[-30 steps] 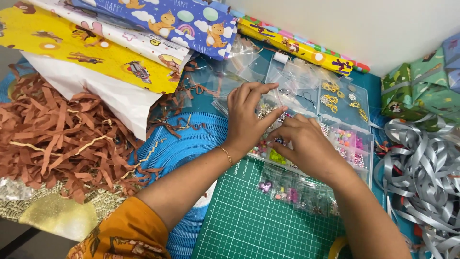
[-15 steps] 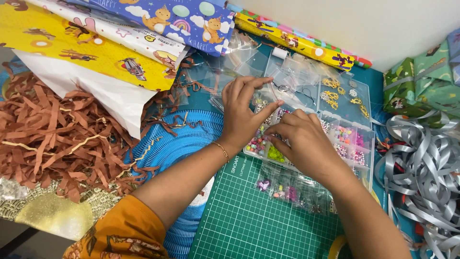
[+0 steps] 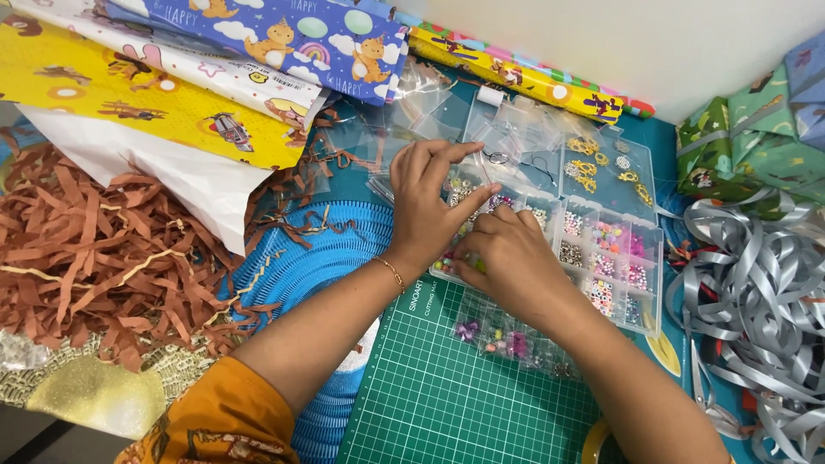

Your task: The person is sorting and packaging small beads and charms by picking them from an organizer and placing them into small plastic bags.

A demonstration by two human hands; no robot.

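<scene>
My left hand (image 3: 427,210) rests on the near left corner of a clear compartment box (image 3: 612,258) filled with coloured beads. Its thumb and forefinger are spread in a curve, and a bit of clear plastic seems to lie between them. My right hand (image 3: 509,262) is pressed against it from the right. The right fingertips curl down into a bead compartment and are hidden. The box's open lid (image 3: 606,176) lies behind, with gold charms and small clear bags on it. More small bags of beads (image 3: 507,341) lie on the green cutting mat (image 3: 447,404) just below my hands.
A blue pleated paper disc (image 3: 318,258) lies to the left, beside brown shredded paper (image 3: 94,249). Patterned wrapping paper rolls (image 3: 172,86) line the back. Silver ribbon (image 3: 756,283) is piled at the right, below green wrapped parcels (image 3: 748,146). A tape roll (image 3: 593,442) shows at the bottom edge.
Both hands have shifted left and closer together over the box's near left corner. My right hand's fingers have curled further down into the beads.
</scene>
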